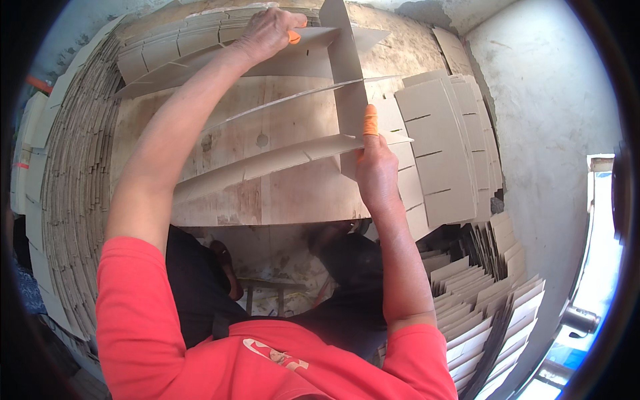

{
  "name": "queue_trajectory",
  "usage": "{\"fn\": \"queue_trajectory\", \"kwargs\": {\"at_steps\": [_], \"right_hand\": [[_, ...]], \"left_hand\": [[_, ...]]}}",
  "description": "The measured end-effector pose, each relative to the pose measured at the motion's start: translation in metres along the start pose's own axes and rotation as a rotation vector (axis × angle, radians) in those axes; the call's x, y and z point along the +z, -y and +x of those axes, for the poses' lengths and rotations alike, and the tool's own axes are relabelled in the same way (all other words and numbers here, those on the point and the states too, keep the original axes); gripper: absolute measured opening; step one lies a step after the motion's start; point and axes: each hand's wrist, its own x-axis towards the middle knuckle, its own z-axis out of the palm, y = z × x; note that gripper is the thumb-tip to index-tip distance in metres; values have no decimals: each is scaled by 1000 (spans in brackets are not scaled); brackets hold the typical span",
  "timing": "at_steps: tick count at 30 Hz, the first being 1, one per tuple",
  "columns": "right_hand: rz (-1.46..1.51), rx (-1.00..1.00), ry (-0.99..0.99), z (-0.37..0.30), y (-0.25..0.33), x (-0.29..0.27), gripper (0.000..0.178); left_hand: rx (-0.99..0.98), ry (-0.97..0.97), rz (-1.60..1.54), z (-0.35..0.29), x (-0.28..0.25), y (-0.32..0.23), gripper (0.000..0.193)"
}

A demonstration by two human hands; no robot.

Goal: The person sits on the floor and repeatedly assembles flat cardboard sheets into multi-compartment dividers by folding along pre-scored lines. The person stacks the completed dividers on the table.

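Note:
At the far side of the wooden board, my left hand (268, 35) is closed at the upper edge of a long cardboard divider strip (280, 61). Orange covers show on two of its fingertips. My right hand (378, 163) grips the near end of a crosswise cardboard divider strip (345, 73), its orange-covered thumb lying along the strip. That strip stands on edge and crosses three long strips. A middle long strip (280, 101) and a near long strip (267, 160) stand roughly parallel, their right ends passing the crosswise strip. Slits show in the near one.
The wooden board (240, 208) lies under the strips. A tall stack of cardboard strips (77, 173) lines the left side; more lie at the far edge (180, 43). Slotted cardboard pieces (433, 153) are piled at the right, beside a wall (540, 100). Bundles (480, 293) stand lower right.

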Motion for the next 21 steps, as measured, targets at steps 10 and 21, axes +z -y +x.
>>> {"fn": "queue_trajectory", "kwargs": {"at_steps": [10,21], "right_hand": [[-70,14,18,-17,30,-57,79],[-31,-2,178,-51,21,-41,59]], "left_hand": [[-93,178,-99,-19,-43,-48,8],[-146,405,-95,-65,-11,-35,21]]}}
